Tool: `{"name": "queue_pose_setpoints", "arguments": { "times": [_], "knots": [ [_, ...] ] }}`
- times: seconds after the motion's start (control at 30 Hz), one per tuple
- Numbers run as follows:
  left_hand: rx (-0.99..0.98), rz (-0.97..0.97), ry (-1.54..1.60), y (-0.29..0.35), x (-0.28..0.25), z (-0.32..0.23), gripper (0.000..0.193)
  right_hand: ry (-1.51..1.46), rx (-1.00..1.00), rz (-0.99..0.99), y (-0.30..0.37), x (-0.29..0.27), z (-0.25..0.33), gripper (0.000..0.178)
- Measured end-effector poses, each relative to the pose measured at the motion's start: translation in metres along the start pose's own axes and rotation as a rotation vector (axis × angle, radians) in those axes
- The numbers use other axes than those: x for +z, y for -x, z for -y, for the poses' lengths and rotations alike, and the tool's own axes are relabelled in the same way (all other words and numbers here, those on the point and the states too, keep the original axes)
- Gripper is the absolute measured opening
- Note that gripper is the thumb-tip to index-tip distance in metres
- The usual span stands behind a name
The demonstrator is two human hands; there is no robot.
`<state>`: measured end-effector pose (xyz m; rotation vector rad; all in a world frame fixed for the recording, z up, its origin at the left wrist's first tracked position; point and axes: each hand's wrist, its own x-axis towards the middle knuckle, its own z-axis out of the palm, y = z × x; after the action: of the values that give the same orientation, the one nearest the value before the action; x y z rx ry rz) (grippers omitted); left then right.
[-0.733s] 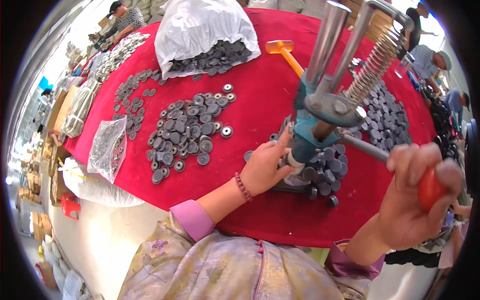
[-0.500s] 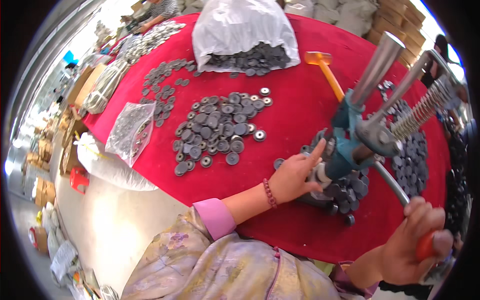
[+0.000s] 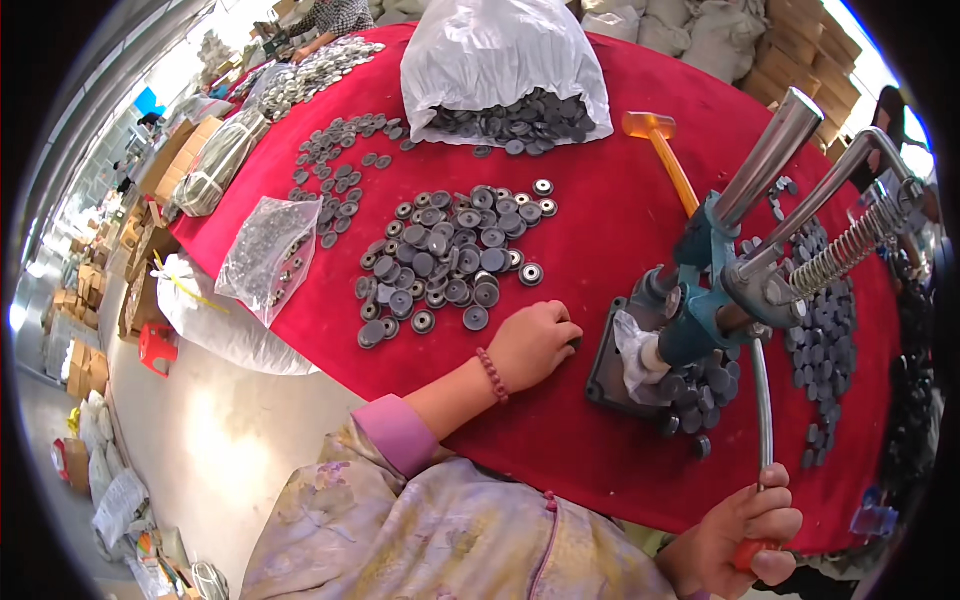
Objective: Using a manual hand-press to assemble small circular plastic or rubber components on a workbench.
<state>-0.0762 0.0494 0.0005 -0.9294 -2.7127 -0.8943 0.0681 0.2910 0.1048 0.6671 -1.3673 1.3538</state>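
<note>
My left hand [image 3: 532,348], with a beaded bracelet at the wrist, rests low over the red cloth, its fingers curled round a small dark disc [image 3: 575,343] that barely shows. To its right stands a teal hand press [image 3: 690,330] with a metal base, a steel column and a spring. My right hand [image 3: 742,535] grips the press lever [image 3: 765,410] by its red knob at the lower right. White wrapping [image 3: 638,355] sits around the press's lower die. A heap of grey round caps [image 3: 440,255], some with metal centres, lies left of the press and beyond my left hand.
A white sack [image 3: 505,60] spills dark discs at the far side. An orange-headed mallet [image 3: 660,145] lies behind the press. More grey discs [image 3: 825,340] spread to the right. A clear bag [image 3: 268,255] lies at the left table edge. Another person [image 3: 335,18] works at far left.
My left hand has drawn back from the press to the left and closed. My right hand has moved the lever's end down and left. The view has shifted slightly.
</note>
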Motion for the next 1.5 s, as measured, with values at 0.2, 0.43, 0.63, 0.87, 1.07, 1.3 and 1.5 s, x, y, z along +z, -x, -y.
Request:
{"name": "queue_pose_setpoints", "arguments": {
  "times": [0.2,0.43,0.63,0.87,1.07,1.3,1.5],
  "knots": [
    [-0.127,-0.091,0.028,-0.011,0.007,0.009,0.027,-0.025,0.005,0.076,0.001,-0.011,-0.001,0.029],
    [-0.004,0.112,-0.400,0.009,-0.005,-0.019,0.050,-0.006,0.020,0.056,0.002,-0.011,0.002,0.027],
    [-0.002,0.216,-0.007,0.019,-0.034,-0.012,0.064,0.007,0.037,0.051,0.002,-0.010,0.002,0.026],
    [0.119,0.023,-0.155,0.019,-0.024,0.008,0.041,0.020,0.062,0.024,0.001,-0.008,0.005,0.023],
    [-0.107,-0.222,-0.319,-0.017,-0.034,0.046,0.036,0.011,0.071,0.015,0.000,-0.007,0.005,0.019],
    [-0.089,-0.173,-0.330,-0.021,-0.035,0.063,0.021,0.013,0.065,0.032,0.000,-0.011,0.003,0.019],
    [-0.046,-0.179,-0.378,-0.015,-0.035,0.072,0.023,-0.007,0.014,0.029,0.005,-0.012,0.000,0.024]
  ]
}}
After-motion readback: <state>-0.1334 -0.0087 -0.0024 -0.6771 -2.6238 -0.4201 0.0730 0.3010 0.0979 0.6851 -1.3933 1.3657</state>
